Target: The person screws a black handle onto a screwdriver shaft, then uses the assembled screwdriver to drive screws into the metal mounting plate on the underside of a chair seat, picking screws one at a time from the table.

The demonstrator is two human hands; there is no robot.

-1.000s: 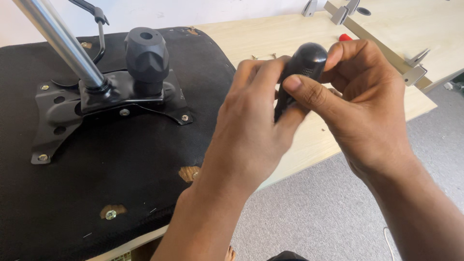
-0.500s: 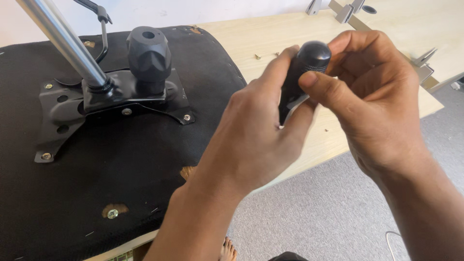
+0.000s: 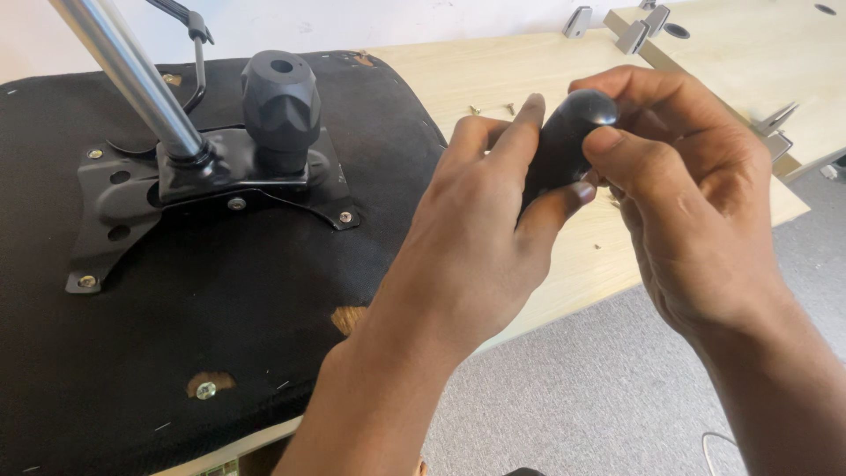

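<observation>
Both hands closed together on one rounded black plastic handle, raised in the air above the edge of the pale wooden counter. Left hand wrapped around the lower shaft, fingers curled across the front, thumb pressed against the side. Right hand capping the domed top, thumb and forefinger pinching just under the dome. Probably a screwdriver grip, though any blade or tip hidden behind the left palm, so impossible to confirm. Likely light and rigid, with a smooth, slightly glossy surface that could slip under a loose pinch; best held around the thicker barrel below the dome, with the palm behind the rounded end for pushing. Not fragile by the look of it. To the left, lying on the counter, an upturned black fabric chair seat bearing a black metal mounting plate, a chunky black ribbed knob and a slanting chrome steel tube. Small loose screws scattered on the wood just behind the hands, grey metal brackets farther back.
</observation>
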